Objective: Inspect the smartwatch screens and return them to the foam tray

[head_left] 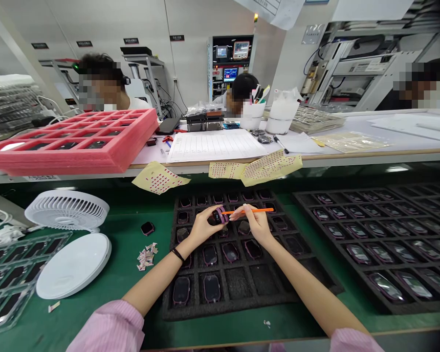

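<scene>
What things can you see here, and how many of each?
foam trays: 2, black, on the green mat
desk fan: 1, white, left of the trays
plastic tray: 1, clear, far left on the mat
pink foam tray: 1, pink, on the upper bench
sticker sheets: 3, yellow, at the bench edge
co-workers: 3, blurred, beyond the bench
dark device: 1, purple rim, above a tray
orange stick: 1, orange, beside the device
left hand: 1, pink sleeve, holding the device
right hand: 1, pink sleeve, holding the stick
</scene>
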`<state>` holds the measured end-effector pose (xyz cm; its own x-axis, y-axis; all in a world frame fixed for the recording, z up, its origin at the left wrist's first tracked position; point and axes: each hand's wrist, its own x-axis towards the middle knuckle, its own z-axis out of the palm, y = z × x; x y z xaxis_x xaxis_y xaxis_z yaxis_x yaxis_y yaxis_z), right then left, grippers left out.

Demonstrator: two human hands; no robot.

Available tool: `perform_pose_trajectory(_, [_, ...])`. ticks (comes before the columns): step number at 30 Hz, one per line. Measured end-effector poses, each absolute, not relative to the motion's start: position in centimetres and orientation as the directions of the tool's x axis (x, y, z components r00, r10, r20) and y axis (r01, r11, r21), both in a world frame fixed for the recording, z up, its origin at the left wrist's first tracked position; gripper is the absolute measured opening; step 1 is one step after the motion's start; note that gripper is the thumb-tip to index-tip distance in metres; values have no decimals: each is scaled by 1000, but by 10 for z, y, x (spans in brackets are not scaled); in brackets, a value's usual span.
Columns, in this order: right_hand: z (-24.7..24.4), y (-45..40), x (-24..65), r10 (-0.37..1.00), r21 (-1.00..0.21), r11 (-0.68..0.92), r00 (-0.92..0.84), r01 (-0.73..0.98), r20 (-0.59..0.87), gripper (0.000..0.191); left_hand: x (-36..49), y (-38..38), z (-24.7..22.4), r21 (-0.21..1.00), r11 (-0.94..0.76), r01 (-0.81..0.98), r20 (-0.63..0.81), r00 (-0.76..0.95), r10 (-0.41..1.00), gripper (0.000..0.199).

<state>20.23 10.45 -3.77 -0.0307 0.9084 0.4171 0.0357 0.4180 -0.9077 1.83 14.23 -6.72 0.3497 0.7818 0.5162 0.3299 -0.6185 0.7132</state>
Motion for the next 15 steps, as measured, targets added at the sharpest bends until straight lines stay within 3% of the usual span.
perform_pose_trajectory(15, [-40, 104, 200, 899, -891, 439, -57, 120, 435, 51, 16, 144, -70, 674, -647, 356, 529, 377, 760, 49])
